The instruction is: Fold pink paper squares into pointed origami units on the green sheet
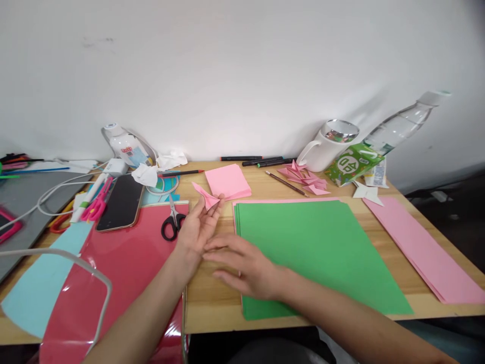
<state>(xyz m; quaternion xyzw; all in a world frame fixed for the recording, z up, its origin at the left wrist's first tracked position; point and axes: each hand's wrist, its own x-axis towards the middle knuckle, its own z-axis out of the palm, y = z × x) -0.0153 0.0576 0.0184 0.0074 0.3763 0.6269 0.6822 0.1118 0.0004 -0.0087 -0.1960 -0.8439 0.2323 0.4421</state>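
Observation:
Pinched between the fingers of my left hand (pixel 197 225) is a folded piece of pink paper (pixel 205 196) with pointed ends. My right hand (pixel 246 265) lies across my left wrist, fingers stretched out and holding nothing. Just behind the folded piece lies a stack of square pink sheets (pixel 228 181). Black-handled scissors (pixel 173 221) rest left of my left hand. Under my right forearm is a stack of large green sheets (pixel 303 247). A small heap of folded pink paper pieces (pixel 305 178) sits in front of the mug.
A white mug (pixel 328 146), a green packet (pixel 352 164) and a tilted plastic bottle (pixel 403 124) stand at back right. Pink strips (pixel 428 253) lie at right. A phone (pixel 121 203), pink scissors (pixel 97 202) and a red glossy folder (pixel 129 268) are at left. Several pens (pixel 261 161) line the wall.

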